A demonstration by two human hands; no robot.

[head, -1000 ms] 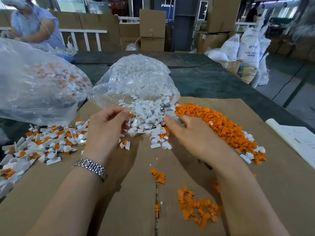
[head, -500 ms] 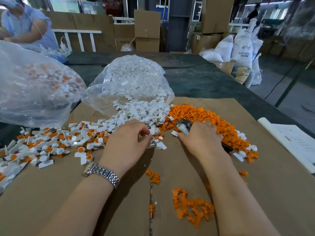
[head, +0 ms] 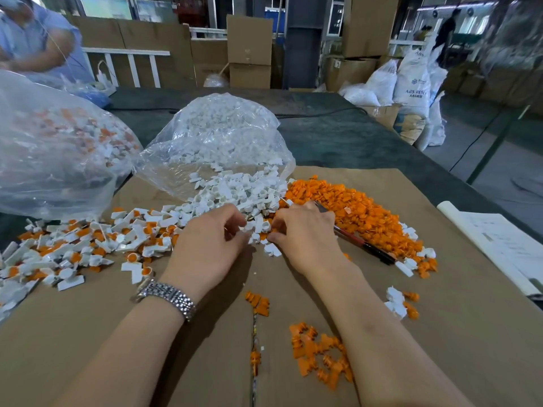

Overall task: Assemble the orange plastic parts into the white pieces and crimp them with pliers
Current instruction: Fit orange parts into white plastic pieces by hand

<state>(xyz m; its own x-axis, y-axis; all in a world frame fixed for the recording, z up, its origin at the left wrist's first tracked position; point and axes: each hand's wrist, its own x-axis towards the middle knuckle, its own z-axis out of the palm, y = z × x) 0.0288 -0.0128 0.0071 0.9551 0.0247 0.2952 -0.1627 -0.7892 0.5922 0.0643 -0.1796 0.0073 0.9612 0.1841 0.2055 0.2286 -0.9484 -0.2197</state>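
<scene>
1. Forearms reached forward side by side over the brown cardboard sheet (head: 440,333), and both hands met at the near edge of the pile of white pieces (head: 235,195).
2. The left hand (head: 210,245) lay palm down with a metal wristwatch (head: 167,296) on the wrist; its fingers were curled, and thumb and forefinger closed toward a small white piece (head: 249,227) at the pile's edge, though whether they actually pinched it could not be told.
3. The right hand (head: 305,233) also lay palm down, fingers curled, fingertips in the loose white and orange bits just beside the left hand's.
4. Pliers (head: 364,245) ran under the right palm: the red-and-black handles stuck out to the right behind the hand and the metal nose showed above the knuckles, so the hand held them.
5. Writing was legible only on a white sack (head: 414,74) in the background, which read "ABS RES..."; print on the white paper (head: 499,245) at the right was too small to read.
6. Orange plastic parts (head: 361,212) lay heaped just right of the white pile, and a smaller cluster lay near the right forearm.
7. Assembled white-and-orange pieces (head: 88,242) were spread to the left, and a clear plastic bag (head: 217,136) of white pieces lay open behind the pile.
</scene>
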